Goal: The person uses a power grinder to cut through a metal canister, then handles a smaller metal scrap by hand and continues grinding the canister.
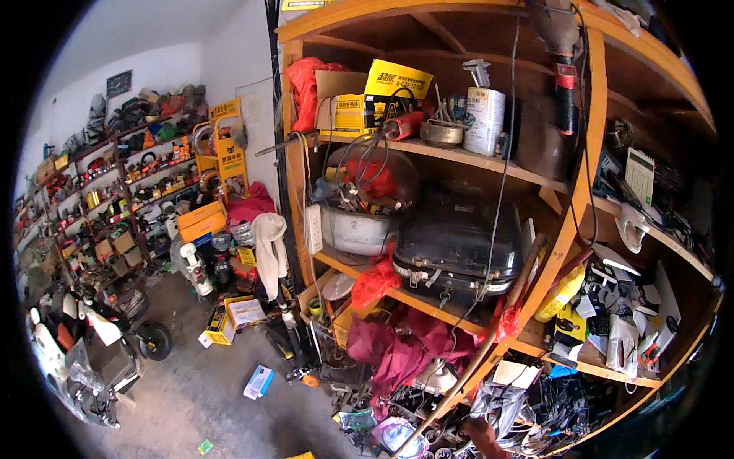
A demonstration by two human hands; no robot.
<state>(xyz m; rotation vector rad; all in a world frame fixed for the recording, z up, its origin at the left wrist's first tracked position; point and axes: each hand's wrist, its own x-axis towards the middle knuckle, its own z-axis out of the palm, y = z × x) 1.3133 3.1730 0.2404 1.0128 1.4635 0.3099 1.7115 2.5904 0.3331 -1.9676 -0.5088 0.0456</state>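
Above and around the right hand (pixel 483 438), an orange-edged wooden shelf unit (pixel 597 115) is the largest fixture, loaded on every visible level. Left of the hand, the grey floor (pixel 191 405) extends toward a far wall of crowded racks (pixel 126 183).

Well above the hand, a black hard case (pixel 459 237) rests on the middle shelf; left of the case is a silver tub (pixel 355 231) with mixed contents. Between the hand and that shelf, up and to the left, maroon cloth (pixel 394 359) hangs in folds. Right of the hand, black cables (pixel 566 402) form a tangled heap. Farther up and left, a yellow-and-black carton (pixel 363 115) stands on the upper shelf.

Just above and right of the hand, grey plastic wrapping (pixel 501 402) lies crumpled, the nearest clearly visible item; contact cannot be confirmed.

State of the right hand: partly in frame at the lower edge, dark and blurred; whether the fingers are spread, pressed together or pinching something cannot be told. The left hand is out of frame.

Left of the hand, near it, lies a pale purple-edged item (pixel 401 436), kind undetermined. High above, a white can (pixel 484 121) stands upright, metal calipers (pixel 477 73) at its top. Farther left, a blue-and-white box (pixel 259 382) lies on the floor.
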